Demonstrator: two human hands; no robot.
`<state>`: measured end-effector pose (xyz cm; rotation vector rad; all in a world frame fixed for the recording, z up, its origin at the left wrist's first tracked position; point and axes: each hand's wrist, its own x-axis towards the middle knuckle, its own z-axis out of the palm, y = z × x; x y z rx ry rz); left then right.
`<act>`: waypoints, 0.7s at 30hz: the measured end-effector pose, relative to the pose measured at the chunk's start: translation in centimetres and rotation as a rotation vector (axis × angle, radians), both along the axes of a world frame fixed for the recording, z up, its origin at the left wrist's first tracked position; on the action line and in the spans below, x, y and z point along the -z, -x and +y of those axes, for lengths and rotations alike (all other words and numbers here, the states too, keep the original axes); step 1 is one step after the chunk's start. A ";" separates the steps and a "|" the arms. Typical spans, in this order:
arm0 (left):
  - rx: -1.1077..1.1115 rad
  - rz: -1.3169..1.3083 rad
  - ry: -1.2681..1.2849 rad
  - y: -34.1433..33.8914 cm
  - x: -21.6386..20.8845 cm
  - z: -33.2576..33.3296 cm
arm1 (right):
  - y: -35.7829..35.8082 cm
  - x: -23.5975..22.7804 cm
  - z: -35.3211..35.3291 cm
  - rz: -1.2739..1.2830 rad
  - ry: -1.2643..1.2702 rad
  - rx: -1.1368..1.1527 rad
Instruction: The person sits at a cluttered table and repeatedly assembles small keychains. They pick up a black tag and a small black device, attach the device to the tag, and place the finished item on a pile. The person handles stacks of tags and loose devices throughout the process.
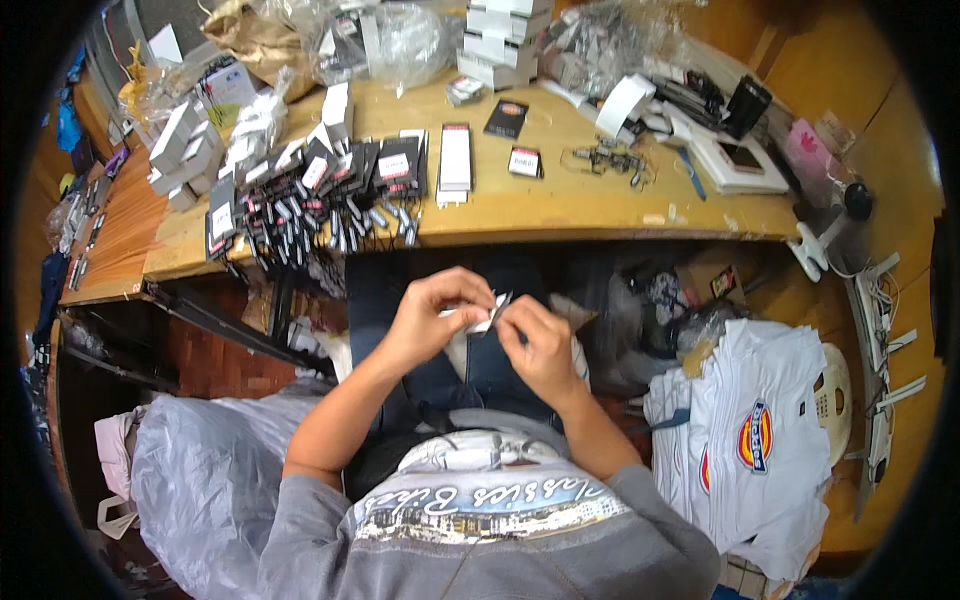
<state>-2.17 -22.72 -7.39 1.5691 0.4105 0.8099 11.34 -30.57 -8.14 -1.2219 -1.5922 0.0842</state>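
Over my lap, just in front of the table edge, my left hand (pixel 438 312) and my right hand (pixel 540 345) meet with fingers pinched. Between them is a small white and dark hang tag (pixel 484 326), gripped from both sides and partly hidden by the fingers. On the table ahead to the left lies a heap of black hang tags (pixel 330 200) with cords and small grey ends hanging over the edge. Beside it lies a narrow stack of white cards (pixel 455 160). A black card (pixel 507 118) and a small white, red and black card (pixel 525 162) lie farther right.
A tangle of black cords (pixel 610 158) lies on the right of the wooden table (pixel 560 215). Behind are stacked white boxes (pixel 497 45) and clear plastic bags (pixel 410 45). Folded white shirts (pixel 760 430) sit at my right, a large grey plastic bag (pixel 210 480) at my left.
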 end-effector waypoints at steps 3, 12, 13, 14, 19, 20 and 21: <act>0.012 -0.006 -0.036 -0.4 0.4 0.5 | 0.0 0.3 -0.3 0.051 0.055 -0.025; -0.162 -0.029 -0.121 0.0 0.2 -0.6 | -1.0 1.9 -0.2 0.569 0.431 -0.377; -0.168 -0.043 -0.132 0.2 0.0 -0.5 | -1.3 2.0 -0.5 0.626 0.488 -0.424; -0.173 -0.056 -0.139 0.4 -0.2 -0.4 | -1.7 2.6 -0.7 0.632 0.514 -0.432; -0.095 -0.054 -0.119 1.6 -1.4 -0.4 | -3.6 3.3 -1.9 0.472 0.395 -0.321; -0.070 -0.086 -0.118 1.5 -1.4 -0.5 | -3.8 3.2 -2.1 0.524 0.424 -0.340; -0.045 -0.118 -0.116 1.4 -1.4 -0.6 | -4.1 3.1 -2.3 0.577 0.453 -0.359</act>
